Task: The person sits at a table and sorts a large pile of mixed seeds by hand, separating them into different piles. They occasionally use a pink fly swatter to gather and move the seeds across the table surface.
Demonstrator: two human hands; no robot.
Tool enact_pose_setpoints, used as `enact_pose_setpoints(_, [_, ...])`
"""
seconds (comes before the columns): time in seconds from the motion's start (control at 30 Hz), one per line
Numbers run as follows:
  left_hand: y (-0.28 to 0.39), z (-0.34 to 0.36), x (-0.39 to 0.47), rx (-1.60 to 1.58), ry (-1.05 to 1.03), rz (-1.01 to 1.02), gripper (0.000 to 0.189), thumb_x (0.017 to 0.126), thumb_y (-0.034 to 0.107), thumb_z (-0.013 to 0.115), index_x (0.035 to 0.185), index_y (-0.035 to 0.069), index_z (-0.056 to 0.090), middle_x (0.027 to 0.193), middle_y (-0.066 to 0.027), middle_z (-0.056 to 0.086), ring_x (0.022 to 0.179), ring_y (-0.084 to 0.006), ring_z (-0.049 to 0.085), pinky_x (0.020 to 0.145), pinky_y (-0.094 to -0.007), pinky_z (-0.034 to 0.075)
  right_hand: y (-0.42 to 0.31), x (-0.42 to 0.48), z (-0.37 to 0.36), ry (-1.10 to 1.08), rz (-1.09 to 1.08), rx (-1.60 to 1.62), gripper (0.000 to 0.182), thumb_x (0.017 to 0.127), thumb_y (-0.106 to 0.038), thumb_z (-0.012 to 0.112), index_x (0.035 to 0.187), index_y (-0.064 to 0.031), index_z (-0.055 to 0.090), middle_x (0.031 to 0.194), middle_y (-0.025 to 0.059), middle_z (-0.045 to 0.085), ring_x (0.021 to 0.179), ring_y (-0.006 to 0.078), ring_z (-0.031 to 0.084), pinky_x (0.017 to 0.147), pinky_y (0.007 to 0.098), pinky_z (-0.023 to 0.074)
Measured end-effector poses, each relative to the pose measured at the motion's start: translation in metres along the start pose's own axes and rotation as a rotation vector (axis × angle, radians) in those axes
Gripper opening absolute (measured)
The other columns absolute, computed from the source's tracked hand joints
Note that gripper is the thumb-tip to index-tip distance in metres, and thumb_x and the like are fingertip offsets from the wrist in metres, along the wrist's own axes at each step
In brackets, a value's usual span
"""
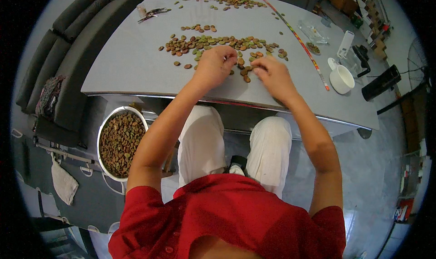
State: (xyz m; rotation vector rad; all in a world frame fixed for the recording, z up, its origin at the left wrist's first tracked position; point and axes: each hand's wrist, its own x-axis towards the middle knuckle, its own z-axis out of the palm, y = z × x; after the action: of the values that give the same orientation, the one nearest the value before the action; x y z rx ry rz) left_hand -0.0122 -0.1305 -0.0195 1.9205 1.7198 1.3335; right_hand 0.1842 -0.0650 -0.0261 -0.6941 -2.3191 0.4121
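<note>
Dried brown and green beans [180, 47] lie in a loose band across the middle of a light grey table. My left hand [216, 63] is over the near side of this band, thumb and fingertips close together; whether a bean is between them cannot be told. My right hand [274, 75] is just to the right, fingers bent, its fingertips near a few beans [246, 75] that lie between the two hands. Another spread of beans [231, 0] lies at the table's far edge. A round white-rimmed container full of beans [121, 143] stands low at the left, beside my left arm.
A pink fly swatter [296, 37] with a striped handle lies across the table's right side. Near it are a white cup [341, 79], a glass tray [313, 32] and a black cylinder [381, 82]. Keys [152, 15] lie at the far left. A dark sofa [85, 37] stands left of the table.
</note>
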Motion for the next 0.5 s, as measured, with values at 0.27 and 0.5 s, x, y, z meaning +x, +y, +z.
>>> enact_pose_setpoints(0.27, [0.001, 0.018, 0.002, 0.472, -0.058, 0.289, 0.012, 0.074, 0.004, 0.058, 0.084, 0.005, 0.064, 0.08, -0.014, 0.057, 0.079, -0.0345, 0.058, 0.068, -0.042, 0.048, 0.002, 0.017, -0.007, -0.079, 0.434, 0.666, 0.01, 0.085, -0.012, 0.059, 0.093, -0.0047, 0.06, 0.074, 0.0077, 0.058, 0.065, 0.017, 0.055, 0.058, 0.0278, 0.0439])
enact_pose_setpoints(0.5, [0.007, 0.025, 0.0, 0.584, -0.108, 0.256, 0.012, 0.073, 0.005, 0.056, 0.083, 0.005, 0.064, 0.085, -0.0156, 0.057, 0.084, -0.0345, 0.058, 0.07, -0.0431, 0.05, 0.004, 0.015, 0.015, -0.104, 0.012, -0.301, 0.012, 0.082, -0.012, 0.057, 0.091, -0.0074, 0.064, 0.09, 0.0168, 0.058, 0.082, 0.0365, 0.058, 0.072, 0.0437, 0.0467])
